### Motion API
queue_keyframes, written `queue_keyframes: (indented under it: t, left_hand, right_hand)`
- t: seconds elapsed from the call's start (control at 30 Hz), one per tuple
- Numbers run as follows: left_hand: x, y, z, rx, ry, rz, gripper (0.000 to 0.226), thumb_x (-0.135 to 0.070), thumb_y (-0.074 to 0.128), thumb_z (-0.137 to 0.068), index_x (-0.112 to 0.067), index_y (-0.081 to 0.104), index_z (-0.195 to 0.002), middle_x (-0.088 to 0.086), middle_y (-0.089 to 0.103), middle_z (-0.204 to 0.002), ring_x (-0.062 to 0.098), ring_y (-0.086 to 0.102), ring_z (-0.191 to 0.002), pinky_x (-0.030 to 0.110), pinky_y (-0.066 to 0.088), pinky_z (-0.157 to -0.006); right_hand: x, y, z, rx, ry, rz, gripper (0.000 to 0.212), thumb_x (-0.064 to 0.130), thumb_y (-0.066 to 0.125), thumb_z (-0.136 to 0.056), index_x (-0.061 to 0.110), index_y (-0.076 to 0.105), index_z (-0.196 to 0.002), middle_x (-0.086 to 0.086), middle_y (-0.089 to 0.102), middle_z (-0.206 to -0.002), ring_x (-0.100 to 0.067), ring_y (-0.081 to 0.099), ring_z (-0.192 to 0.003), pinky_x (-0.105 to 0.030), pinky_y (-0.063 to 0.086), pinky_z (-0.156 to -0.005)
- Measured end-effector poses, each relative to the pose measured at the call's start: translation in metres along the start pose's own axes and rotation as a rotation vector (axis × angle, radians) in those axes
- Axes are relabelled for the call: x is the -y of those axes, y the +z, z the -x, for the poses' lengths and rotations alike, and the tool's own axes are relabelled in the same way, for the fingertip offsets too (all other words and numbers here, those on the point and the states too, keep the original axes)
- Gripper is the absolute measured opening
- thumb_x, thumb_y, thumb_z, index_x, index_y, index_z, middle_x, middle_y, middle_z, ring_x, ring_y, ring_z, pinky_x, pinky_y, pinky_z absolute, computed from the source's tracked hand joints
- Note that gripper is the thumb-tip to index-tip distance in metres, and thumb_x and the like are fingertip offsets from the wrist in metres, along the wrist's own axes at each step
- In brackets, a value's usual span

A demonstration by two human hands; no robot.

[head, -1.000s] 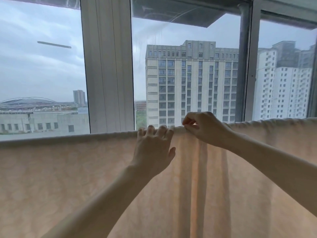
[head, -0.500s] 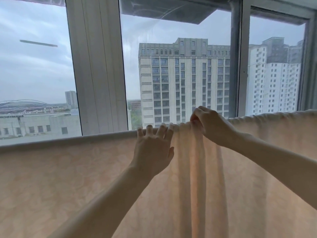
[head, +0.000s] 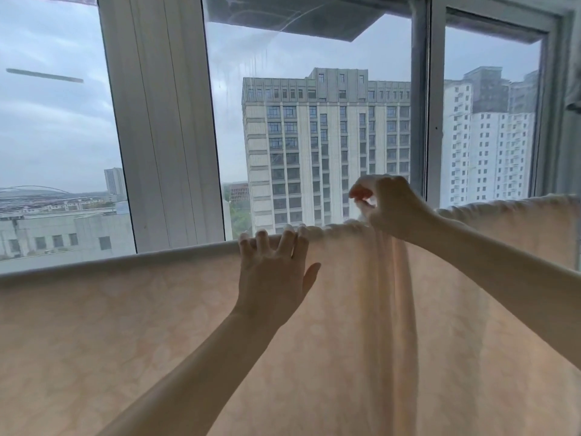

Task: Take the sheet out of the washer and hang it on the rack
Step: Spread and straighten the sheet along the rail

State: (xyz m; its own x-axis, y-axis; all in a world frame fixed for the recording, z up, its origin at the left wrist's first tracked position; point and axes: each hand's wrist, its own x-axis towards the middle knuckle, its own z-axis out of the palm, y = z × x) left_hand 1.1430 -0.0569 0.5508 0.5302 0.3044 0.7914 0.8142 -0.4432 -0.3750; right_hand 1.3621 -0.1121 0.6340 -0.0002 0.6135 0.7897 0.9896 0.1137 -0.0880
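A pale peach sheet [head: 125, 325] hangs draped over a horizontal rack bar that the cloth hides, filling the lower half of the view. My left hand [head: 272, 275] lies flat against the sheet with its fingers spread and the fingertips hooked over the top fold. My right hand [head: 388, 209] is raised a little above the fold to the right, pinching a bunched bit of the sheet's top edge between thumb and fingers. Below that pinch the cloth falls in vertical creases [head: 386, 309]. The washer is out of view.
Right behind the sheet stands a large window with a wide white frame post [head: 160, 121] and a thinner mullion [head: 421, 105]. High-rise buildings [head: 323, 146] show through the glass.
My right hand has lifted and moved right, pulling a pinch of the top edge up off the fold. My left hand stays on the fold. The camera has turned slightly.
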Motion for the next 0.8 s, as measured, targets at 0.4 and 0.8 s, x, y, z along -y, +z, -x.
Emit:
queue_keyframes:
  t: [0.4, 0.8]
  left_hand:
    - [0.004, 0.006, 0.001, -0.070, 0.011, -0.004, 0.055, -0.050, 0.044, -0.092, -0.013, 0.051, -0.133, 0.009, 0.060, -0.123, 0.040, 0.057, -0.095, 0.055, 0.042, -0.089]
    - [-0.002, 0.005, -0.001, -0.052, -0.023, -0.013, 0.057, -0.052, 0.037, -0.094, -0.014, 0.050, -0.135, 0.008, 0.059, -0.124, 0.042, 0.056, -0.097, 0.057, 0.041, -0.091]
  right_hand:
    - [0.002, 0.010, 0.020, 0.174, -0.107, -0.172, 0.010, 0.023, 0.073, -0.084, 0.022, 0.071, -0.093, 0.018, 0.066, -0.084, 0.005, 0.062, -0.082, -0.006, 0.045, -0.076]
    - [-0.008, 0.017, 0.017, 0.087, -0.028, -0.132, 0.008, 0.017, 0.062, -0.091, 0.024, 0.063, -0.087, 0.020, 0.056, -0.081, 0.007, 0.052, -0.081, -0.007, 0.037, -0.071]
